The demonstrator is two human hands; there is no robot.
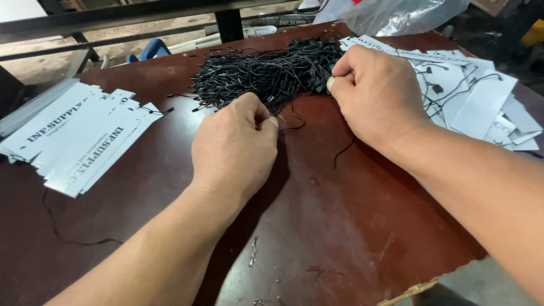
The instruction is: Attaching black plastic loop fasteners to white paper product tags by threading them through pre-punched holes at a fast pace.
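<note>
Both hands pinching black strings at frame centre.
Left hand (235,144) pinches a string (290,126); right hand (377,93) pinches into the string pile (272,73), upper centre on the desk (340,226). White tags (73,136) lie left.

A pile of cords (272,71) lies on the bench (351,226) near the middle of its far edge, with a stack of paper tags (73,136) well to its left by the left edge and a heap of strung tags (481,102) just to its right toward the far right corner. The left hand (235,147) rests on the bench just before the pile, touching its near fringe, and the right hand (377,93) sits at the pile's right end, partly over the strung tags. A plastic bag (396,14) lies behind the strung tags at the far edge, and a loose cord (68,229) lies near the left edge before the stack.
</note>
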